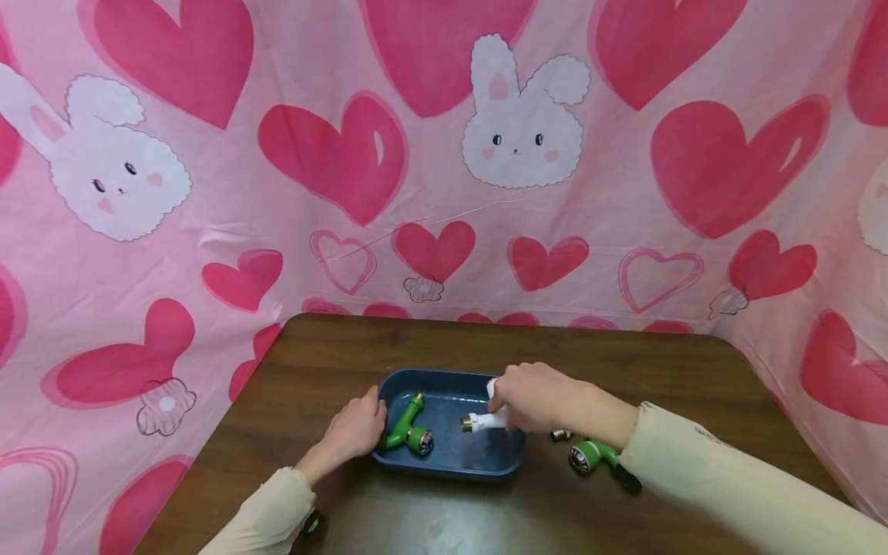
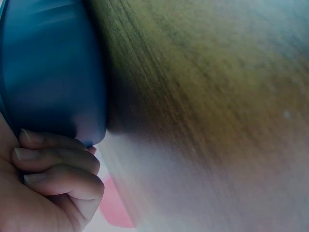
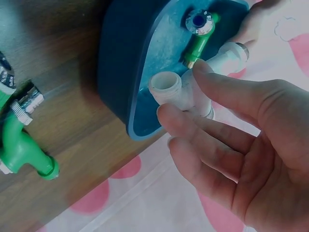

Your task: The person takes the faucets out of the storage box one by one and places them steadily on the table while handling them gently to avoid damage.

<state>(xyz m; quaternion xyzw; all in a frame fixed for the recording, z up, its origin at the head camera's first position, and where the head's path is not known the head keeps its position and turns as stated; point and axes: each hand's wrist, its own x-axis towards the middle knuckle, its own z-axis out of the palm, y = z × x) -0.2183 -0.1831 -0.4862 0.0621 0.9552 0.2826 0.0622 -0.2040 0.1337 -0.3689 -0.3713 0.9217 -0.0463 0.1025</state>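
A blue plastic tray (image 1: pixel 454 470) stands on the table. Inside, toward its left side, lies a green tap (image 1: pixel 408 428) with a brass threaded end and a round chrome-faced knob. My left hand (image 1: pixel 356 422) grips the tray's left end, and its curled fingers show against the tray's corner in the left wrist view. Over the tray's right part, my right hand (image 1: pixel 537 397) pinches a white plastic tap body (image 3: pixel 186 92) between thumb and fingers. That piece has an open threaded socket facing the camera in the right wrist view and a brass threaded end in the head view.
Right of the tray lies another green tap (image 1: pixel 586 456), partly hidden by my right sleeve. A small metal fitting (image 1: pixel 560 435) is beside it. A small black and yellow object (image 1: pixel 312 523) lies near my left sleeve. A pink heart-patterned cloth (image 1: pixel 444 200) hangs behind the wooden table (image 1: pixel 333 339).
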